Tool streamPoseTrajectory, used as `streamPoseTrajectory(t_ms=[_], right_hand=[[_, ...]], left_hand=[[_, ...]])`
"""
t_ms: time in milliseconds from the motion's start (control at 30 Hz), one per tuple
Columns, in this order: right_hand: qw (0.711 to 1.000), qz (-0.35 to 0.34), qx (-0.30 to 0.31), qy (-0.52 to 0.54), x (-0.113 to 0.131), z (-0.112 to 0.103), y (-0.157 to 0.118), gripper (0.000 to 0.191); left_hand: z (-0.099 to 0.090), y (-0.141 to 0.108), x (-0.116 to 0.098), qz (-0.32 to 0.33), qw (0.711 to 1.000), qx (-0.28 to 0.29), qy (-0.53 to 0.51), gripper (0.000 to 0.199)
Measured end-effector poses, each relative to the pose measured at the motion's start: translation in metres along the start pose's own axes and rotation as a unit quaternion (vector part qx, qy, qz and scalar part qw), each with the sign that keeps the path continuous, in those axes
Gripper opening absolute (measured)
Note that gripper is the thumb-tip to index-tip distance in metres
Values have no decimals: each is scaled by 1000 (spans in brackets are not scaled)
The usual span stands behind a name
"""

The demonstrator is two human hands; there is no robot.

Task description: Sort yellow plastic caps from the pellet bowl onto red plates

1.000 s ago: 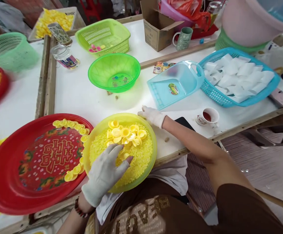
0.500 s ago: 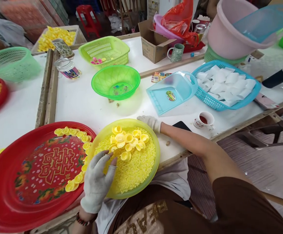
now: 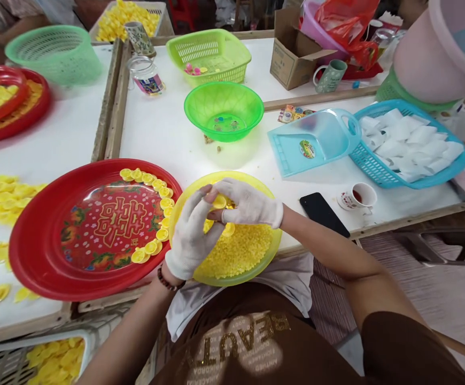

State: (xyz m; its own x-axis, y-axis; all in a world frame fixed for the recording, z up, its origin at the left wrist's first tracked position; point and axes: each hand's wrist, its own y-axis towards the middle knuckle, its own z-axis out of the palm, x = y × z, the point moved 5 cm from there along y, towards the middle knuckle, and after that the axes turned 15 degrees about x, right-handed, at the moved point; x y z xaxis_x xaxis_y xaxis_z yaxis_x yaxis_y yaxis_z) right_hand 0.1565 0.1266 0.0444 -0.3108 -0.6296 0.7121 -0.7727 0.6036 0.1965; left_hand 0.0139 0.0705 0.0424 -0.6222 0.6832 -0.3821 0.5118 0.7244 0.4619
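Observation:
Both of my hands wear pale knitted gloves with bare fingertips and meet above a yellow bowl (image 3: 252, 275). Small yellow pellets (image 3: 236, 251) fill the bowl, and several yellow plastic cups lie on them, mostly hidden by the hands. My left hand (image 3: 196, 230) curls in from the left, its fingertips closed at a small yellow plastic cup (image 3: 219, 201). From the other side my right hand (image 3: 248, 204) closes its thumb and fingers on the same cup. Left of the bowl, a red tray (image 3: 36, 251) carries a curved row of similar yellow cups (image 3: 166, 203) along its right side.
Beyond the bowl stand a green bowl (image 3: 223, 115), a lime basket (image 3: 212, 53) and a blue scoop (image 3: 312, 139). A phone (image 3: 324, 213), a cup of dark drink (image 3: 356, 197) and a blue basket of white pieces (image 3: 412, 139) are to the right. Loose yellow pieces (image 3: 8, 198) lie left.
My right hand has left the bowl's far rim and come over the pellets to my left hand. My left hand has risen from the bowl's left side. The view has swung left.

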Motion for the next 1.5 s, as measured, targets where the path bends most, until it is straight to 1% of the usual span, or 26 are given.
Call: streamPoseTrajectory(t_ms=[33,67,133,167,200,267,333,400,467,500,567,633,733,833,900,967,1033,1067,1133,1167,1200,1233,1333,1400,1433,1500], right_hand=[[1000,-6,13,0,6,7,4,24],[1000,-5,15,-7,9,10,6,30],[998,23,6,-57,11,10,2,53],[995,45,-6,-93,13,9,-4,60],[990,66,-17,-126,16,9,-11,61],[984,80,-13,-159,29,19,-27,42],[987,42,53,-149,47,46,-40,24],[980,-9,132,-148,63,81,-48,19],[972,-20,176,-157,68,110,-50,20],[969,-13,188,-161,67,120,-49,22],[964,5,205,-170,59,131,-44,22],[955,16,224,-193,48,133,-38,20],[939,22,248,-239,30,125,-33,20],[926,34,244,-286,13,116,-26,18],[922,37,236,-306,4,112,-21,18],[928,31,231,-291,0,109,-17,21],[951,41,207,-226,-1,103,-15,22],[967,56,181,-173,-2,98,-15,22],[989,103,99,-31,-3,85,-17,20],[989,128,48,48,-4,79,-18,21],[980,151,-3,131,-5,73,-20,22],[961,170,-51,214,-6,69,-22,25],[870,180,-174,424,-4,66,-22,31],[820,150,-234,500,0,66,-19,33],[805,132,-260,516,2,66,-17,34],[791,106,-299,523,4,66,-16,34]], left_hand=[[-2,4,1,11,1000,-4,-2,43],[-5,5,4,9,1000,-9,-6,34],[-11,1,16,-29,999,-13,-16,21],[-14,-4,23,-58,998,-7,-21,18],[-16,-10,29,-86,996,5,-27,18],[-18,-26,38,-132,989,37,-46,22],[-18,-42,42,-162,982,56,-78,23],[-16,-54,42,-184,975,48,-114,18],[-12,-61,43,-208,966,30,-152,16],[-9,-64,45,-225,959,20,-170,17],[-3,-69,49,-260,945,7,-199,24],[2,-72,52,-275,938,1,-212,28],[5,-76,53,-261,939,6,-223,29],[5,-79,54,-247,936,14,-252,41],[4,-78,51,-231,943,23,-238,43],[2,-75,47,-213,956,38,-196,35],[0,-72,43,-204,962,45,-177,28],[0,-71,41,-205,961,42,-183,27],[0,-70,40,-217,952,34,-212,28],[2,-70,38,-224,948,37,-222,28],[4,-68,36,-229,946,48,-224,28],[7,-67,34,-232,946,63,-218,28],[19,-58,22,-218,950,105,-198,24],[27,-51,14,-208,949,121,-204,23],[31,-48,11,-206,947,127,-210,23],[35,-42,8,-210,944,131,-221,21]])
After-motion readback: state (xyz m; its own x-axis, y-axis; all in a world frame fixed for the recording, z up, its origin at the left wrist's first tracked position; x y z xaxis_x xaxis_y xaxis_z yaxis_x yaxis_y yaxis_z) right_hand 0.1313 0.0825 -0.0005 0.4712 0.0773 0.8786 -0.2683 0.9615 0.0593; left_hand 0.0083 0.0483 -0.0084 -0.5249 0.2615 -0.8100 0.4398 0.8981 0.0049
